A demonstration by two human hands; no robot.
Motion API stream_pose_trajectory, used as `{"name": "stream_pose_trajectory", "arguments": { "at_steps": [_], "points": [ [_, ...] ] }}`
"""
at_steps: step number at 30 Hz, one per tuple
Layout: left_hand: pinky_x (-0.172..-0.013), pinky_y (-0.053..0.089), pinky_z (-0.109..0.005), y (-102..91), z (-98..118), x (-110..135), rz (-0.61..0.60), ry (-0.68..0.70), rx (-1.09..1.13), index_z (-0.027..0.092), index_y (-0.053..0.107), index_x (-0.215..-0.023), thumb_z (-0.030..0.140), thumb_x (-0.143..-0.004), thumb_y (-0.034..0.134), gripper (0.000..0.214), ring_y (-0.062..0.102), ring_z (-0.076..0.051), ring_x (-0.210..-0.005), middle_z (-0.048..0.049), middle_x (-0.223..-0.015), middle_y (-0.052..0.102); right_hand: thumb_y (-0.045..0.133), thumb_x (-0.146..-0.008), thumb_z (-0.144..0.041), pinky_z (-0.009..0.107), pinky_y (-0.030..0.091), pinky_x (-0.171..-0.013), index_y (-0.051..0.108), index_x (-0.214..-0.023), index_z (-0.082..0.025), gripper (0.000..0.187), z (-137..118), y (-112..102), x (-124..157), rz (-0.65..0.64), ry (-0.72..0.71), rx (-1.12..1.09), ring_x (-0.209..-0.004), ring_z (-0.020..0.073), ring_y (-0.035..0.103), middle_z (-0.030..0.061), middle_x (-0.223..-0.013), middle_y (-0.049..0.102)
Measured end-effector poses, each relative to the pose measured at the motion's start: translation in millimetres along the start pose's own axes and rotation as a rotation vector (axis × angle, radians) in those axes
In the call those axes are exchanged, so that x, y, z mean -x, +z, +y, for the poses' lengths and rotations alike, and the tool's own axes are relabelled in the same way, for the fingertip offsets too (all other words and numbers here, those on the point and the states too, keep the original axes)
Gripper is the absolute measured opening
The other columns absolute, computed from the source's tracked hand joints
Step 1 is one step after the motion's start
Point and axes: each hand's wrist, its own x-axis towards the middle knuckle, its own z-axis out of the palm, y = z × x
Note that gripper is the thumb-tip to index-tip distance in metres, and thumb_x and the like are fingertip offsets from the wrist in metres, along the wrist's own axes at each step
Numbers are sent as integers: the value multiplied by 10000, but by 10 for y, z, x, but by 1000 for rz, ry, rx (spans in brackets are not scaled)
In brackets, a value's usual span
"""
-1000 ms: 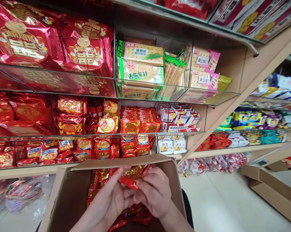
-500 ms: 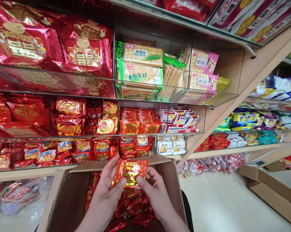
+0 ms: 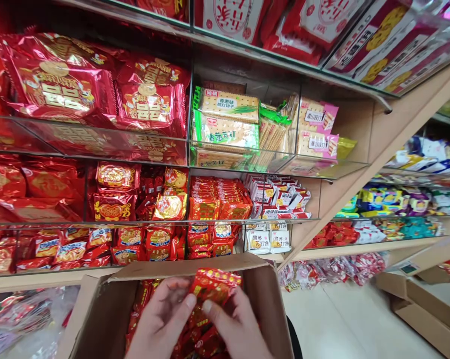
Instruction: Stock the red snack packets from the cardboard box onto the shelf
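Note:
Between my two hands is a red and gold snack packet (image 3: 216,285), tilted, above an open cardboard box (image 3: 94,319). My left hand (image 3: 163,314) grips its left side with the thumb in front. My right hand (image 3: 234,316) has its thumb against the packet's lower front and fingers behind its right side. More red packets (image 3: 208,343) lie loose in the box, partly hidden by my hands and wrists.
Shelves ahead hold red biscuit bags (image 3: 68,89), green-edged soda cracker packs (image 3: 227,127), upright red packets (image 3: 204,207) and small white packets (image 3: 260,240). A clear shelf lip (image 3: 135,145) fronts them. Another cardboard box (image 3: 423,309) is on the floor at right.
My view has tilted up, so the shelves sit lower in the picture. The packet has turned from facing me to a tilt, and both hands have moved lower in view.

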Motion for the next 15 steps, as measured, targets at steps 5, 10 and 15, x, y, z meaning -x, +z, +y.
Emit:
{"name": "stream_pose_trajectory", "arguments": {
  "at_steps": [5, 10, 15],
  "points": [
    [-891, 385, -418, -781, 58, -371, 214, 516, -931, 217, 572, -796, 415, -712, 518, 222, 553, -264, -914, -68, -908, 615, 479, -774, -182, 349, 459, -717, 517, -936, -170, 167, -641, -412, -620, 90, -463, 911, -812, 196, 547, 80, -901, 584],
    [-827, 417, -390, -1242, -226, -649, 164, 338, -1316, 157, 561, -880, 378, -805, 362, 307, 562, -273, -922, -112, -932, 630, 408, -705, -27, 395, 397, -797, 547, -948, -127, 297, -1023, -484, -1517, 54, -719, 1524, -896, 249, 491, 134, -933, 566],
    [-721, 417, -394, -1187, -346, -626, 188, 230, -1462, 192, 571, -855, 358, -830, 318, 304, 579, -282, -880, -90, -916, 646, 472, -712, -108, 367, 407, -791, 571, -970, -139, 277, -863, -350, -2359, 134, -525, 1390, -858, 263, 549, 138, -907, 621]
  ]
}}
